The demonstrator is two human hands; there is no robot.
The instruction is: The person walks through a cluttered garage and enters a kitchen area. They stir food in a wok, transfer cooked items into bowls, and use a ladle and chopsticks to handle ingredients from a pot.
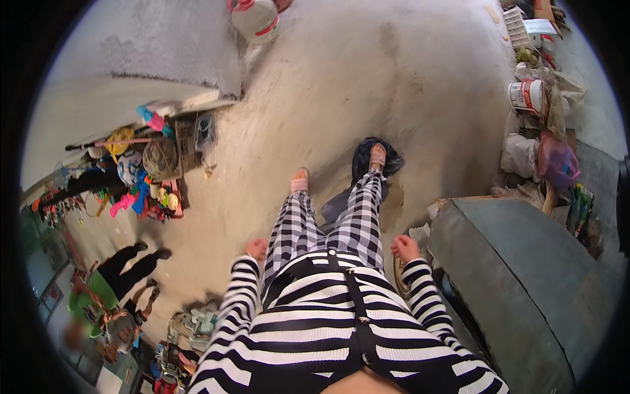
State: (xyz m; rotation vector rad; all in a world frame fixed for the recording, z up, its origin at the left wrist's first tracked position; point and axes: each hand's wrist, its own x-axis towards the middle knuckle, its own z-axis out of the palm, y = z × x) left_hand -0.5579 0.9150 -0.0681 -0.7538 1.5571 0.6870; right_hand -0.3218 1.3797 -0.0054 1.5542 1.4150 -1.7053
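My left hand (pixel 256 249) hangs beside my left thigh, its fingers loosely curled with nothing seen in them. On the other side, my right hand (pixel 405 248) is curled too, also bare of any object, close to a large grey-green box-like piece (pixel 531 243) with a sloping top. Both arms are in black-and-white striped sleeves. Below me are my checked trousers (pixel 354 210) and my feet in pink sandals (pixel 299 182). A crumpled black plastic bag (pixel 394 161) lies on the floor around my right foot.
Along the right wall are a white bucket (pixel 526 96), plastic bags (pixel 522 155) and a white rack (pixel 518 29). A large clear jug (pixel 256 21) stands ahead. Baskets (pixel 161 157) and toys crowd the left wall. Two people, one in green (pixel 102 289), are at lower left.
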